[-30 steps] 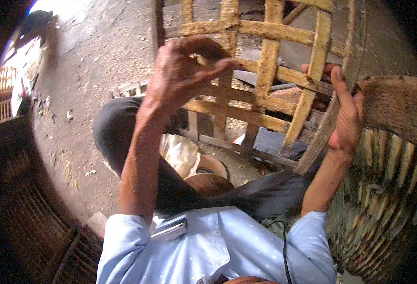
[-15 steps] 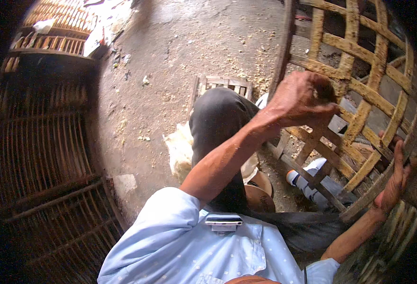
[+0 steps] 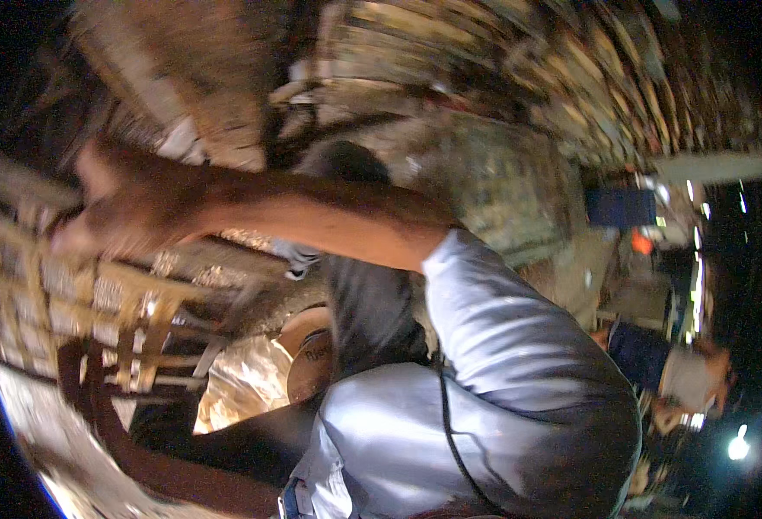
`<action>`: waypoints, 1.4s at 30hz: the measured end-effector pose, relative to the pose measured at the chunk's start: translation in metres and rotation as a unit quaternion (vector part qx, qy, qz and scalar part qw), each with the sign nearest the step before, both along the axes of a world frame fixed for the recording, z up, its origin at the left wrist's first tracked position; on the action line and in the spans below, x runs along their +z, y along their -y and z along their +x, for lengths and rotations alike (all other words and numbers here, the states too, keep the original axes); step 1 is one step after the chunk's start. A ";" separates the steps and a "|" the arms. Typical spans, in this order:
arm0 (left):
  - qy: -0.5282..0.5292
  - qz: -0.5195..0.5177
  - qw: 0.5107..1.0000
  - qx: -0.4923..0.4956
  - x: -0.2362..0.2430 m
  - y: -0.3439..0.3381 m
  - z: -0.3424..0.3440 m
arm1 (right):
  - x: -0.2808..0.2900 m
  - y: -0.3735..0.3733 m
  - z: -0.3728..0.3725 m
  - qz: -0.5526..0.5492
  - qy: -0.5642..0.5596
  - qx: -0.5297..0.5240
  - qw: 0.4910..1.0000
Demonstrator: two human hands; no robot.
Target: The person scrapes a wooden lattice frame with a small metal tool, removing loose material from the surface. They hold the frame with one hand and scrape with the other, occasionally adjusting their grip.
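Note:
A woven lattice panel of flat bamboo strips (image 3: pixel 39 285) stands at the left, blurred by motion. My right arm stretches across the picture, and my right hand (image 3: pixel 121 203) is at the panel's upper part, its fingers smeared. Lower down, my left hand (image 3: pixel 82 359) is dark against the panel's near strips, its fingers hard to make out. Between my legs sit round brown containers (image 3: pixel 307 346), with a crumpled pale plastic sheet or bag (image 3: pixel 242 381) beside them.
Slatted bamboo racks (image 3: pixel 571 69) rise at the top right. My bent right knee (image 3: pixel 346 164) is just beyond my right forearm. At the far right another person (image 3: pixel 688 381) is in the background, near a dark blue object (image 3: pixel 620 208) and a bright lamp (image 3: pixel 738 445).
My view has swung sharply round. The lattice panel and both hands, formerly at the right, now appear at the left. The background person and lamp have come into view.

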State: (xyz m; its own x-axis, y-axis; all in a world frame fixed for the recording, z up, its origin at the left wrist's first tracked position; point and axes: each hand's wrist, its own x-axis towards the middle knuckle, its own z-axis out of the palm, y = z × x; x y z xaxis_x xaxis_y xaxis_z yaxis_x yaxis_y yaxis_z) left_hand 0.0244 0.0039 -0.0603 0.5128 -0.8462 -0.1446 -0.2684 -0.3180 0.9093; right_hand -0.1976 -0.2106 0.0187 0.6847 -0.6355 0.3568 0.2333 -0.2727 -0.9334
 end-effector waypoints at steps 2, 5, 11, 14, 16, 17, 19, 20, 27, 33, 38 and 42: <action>0.008 0.019 1.000 -0.022 -0.010 0.006 -0.001 | -0.009 -0.002 -0.010 -0.001 -0.026 -0.016 1.000; 0.034 0.034 0.998 -0.030 -0.014 0.003 0.011 | -0.014 -0.006 0.007 -0.010 -0.070 -0.014 0.997; 0.060 0.052 0.996 -0.038 -0.018 0.006 0.025 | -0.032 0.004 0.043 -0.091 -0.081 -0.038 0.992; 0.069 0.054 0.995 -0.050 -0.017 0.015 0.021 | -0.044 0.008 0.059 -0.163 -0.075 -0.066 0.982; 0.077 0.059 0.994 -0.047 -0.016 0.017 0.022 | -0.048 0.007 0.068 -0.154 -0.069 -0.069 0.983; 0.080 0.061 0.994 -0.049 -0.016 0.019 0.021 | -0.049 0.008 0.069 -0.155 -0.033 -0.074 0.985; 0.089 0.063 0.993 -0.046 -0.014 0.023 0.024 | -0.041 0.003 0.061 -0.147 0.053 -0.086 0.984; 0.090 0.063 0.993 -0.050 -0.014 0.024 0.022 | -0.038 0.000 0.058 -0.134 0.101 -0.095 0.981; 0.093 0.061 0.993 -0.049 -0.016 0.025 0.044 | -0.037 0.008 0.056 -0.170 -0.109 -0.064 0.977; 0.096 0.068 0.992 -0.044 -0.019 0.023 0.058 | -0.061 0.019 0.084 -0.067 -0.085 -0.079 0.991; 0.087 0.066 0.994 -0.016 -0.024 0.004 0.080 | -0.022 0.008 0.049 -0.107 -0.133 -0.047 0.984; 0.070 0.064 0.995 -0.017 -0.031 -0.002 0.090 | -0.033 0.008 0.053 -0.104 -0.147 -0.056 0.982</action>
State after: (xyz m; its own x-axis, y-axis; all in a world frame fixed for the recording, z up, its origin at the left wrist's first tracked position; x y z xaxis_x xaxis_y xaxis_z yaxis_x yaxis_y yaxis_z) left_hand 0.1147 0.0061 -0.0910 0.5066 -0.8429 -0.1815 -0.4028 -0.4175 0.8145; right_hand -0.1443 -0.2187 -0.0144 0.7081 -0.6461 0.2850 -0.0791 -0.4737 -0.8772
